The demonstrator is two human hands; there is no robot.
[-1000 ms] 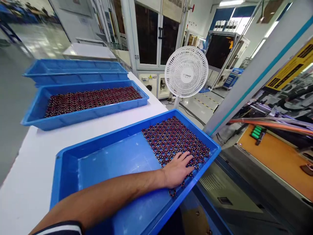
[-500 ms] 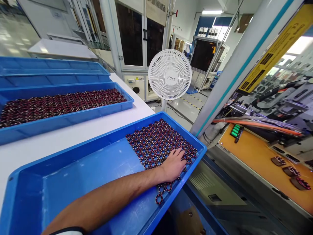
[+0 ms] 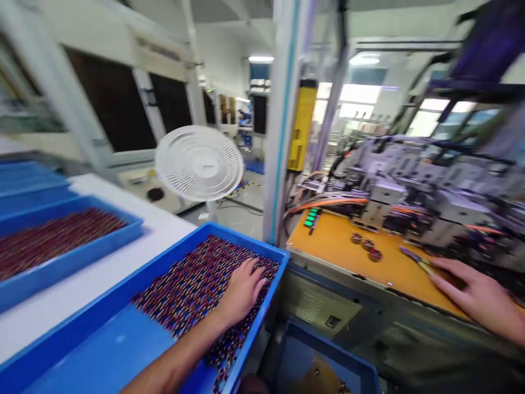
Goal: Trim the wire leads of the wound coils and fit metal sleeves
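Note:
My left hand [image 3: 241, 290] rests over small ring-shaped wound stators [image 3: 192, 273], dark with red and gold marks, at the right end of a blue tray [image 3: 94, 306]. Its fingers are a little apart and bent over the rings, and no ring shows lifted. At the right, my right hand [image 3: 471, 290] is closed on a slim, tweezer-like tool [image 3: 415, 257] that lies close over the orange bench top [image 3: 348, 257]. Motion blur hides the tool's exact kind. Left of its tip stand three loose stators [image 3: 368, 244] on the orange surface.
A second blue tray full of stators [image 3: 53, 235] stands on the white table [image 3: 110, 191] at left. A white fan [image 3: 200, 164] and a metal post [image 3: 283, 120] are ahead. Machine fixtures [image 3: 389, 191] line the bench's back. Below is another blue tray [image 3: 328, 350].
My view has swung right, bringing my right hand with the tool and more of the orange bench into sight. My left hand stays on the stators, its fingers slightly more bent.

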